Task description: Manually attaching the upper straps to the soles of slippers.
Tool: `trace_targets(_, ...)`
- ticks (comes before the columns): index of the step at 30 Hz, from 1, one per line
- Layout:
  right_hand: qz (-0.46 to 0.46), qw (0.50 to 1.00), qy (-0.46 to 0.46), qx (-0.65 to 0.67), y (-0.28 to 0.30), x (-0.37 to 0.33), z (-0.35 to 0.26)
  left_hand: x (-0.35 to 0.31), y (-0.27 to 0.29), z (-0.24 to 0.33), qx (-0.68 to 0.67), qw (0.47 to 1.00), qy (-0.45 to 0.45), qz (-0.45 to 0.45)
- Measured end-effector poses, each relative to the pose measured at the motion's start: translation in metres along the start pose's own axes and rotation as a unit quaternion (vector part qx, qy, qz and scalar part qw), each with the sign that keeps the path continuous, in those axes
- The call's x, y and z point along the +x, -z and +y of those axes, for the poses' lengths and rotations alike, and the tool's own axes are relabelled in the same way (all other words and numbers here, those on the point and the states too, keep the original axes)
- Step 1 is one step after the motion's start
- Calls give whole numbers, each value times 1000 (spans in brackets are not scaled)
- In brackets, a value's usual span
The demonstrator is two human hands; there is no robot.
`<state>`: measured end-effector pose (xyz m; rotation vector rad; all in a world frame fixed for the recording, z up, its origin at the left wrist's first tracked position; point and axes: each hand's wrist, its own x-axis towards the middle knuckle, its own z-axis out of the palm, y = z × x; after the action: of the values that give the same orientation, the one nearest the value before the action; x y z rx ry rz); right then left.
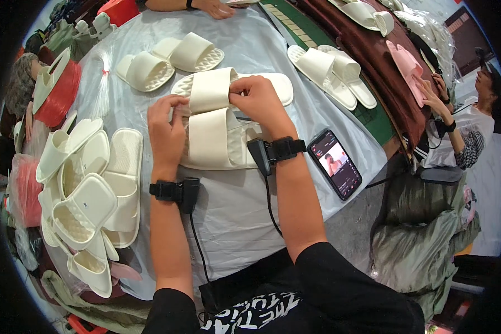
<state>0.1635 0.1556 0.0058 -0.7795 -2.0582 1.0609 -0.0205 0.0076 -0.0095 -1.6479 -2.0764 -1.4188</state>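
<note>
Right hand (257, 100) pinched slipper strap (212, 90) leftward | left hand (168, 127) curled, hold unclear | we judged strap light, soft, grippable

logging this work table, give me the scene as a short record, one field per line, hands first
Left hand: at the toe side of the middle pair of white slippers; exact contact unclear
Right hand: at the heel-side strap edge of that pair's far slipper
Wrists: black strapped devices on both
Left side: pile of white slippers
Beyond: white pairs at upper left and upper right
Right side: phone, screen lit
</note>
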Motion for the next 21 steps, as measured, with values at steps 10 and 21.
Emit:
trace_targets(10,-37,964,-133,229,54,-8,-11,2,9,-10,-218,956,161,113)
trace_targets(21,-224,846,-41,482,60,-13,-10,-1,22,-23,-673,722,160,-5)
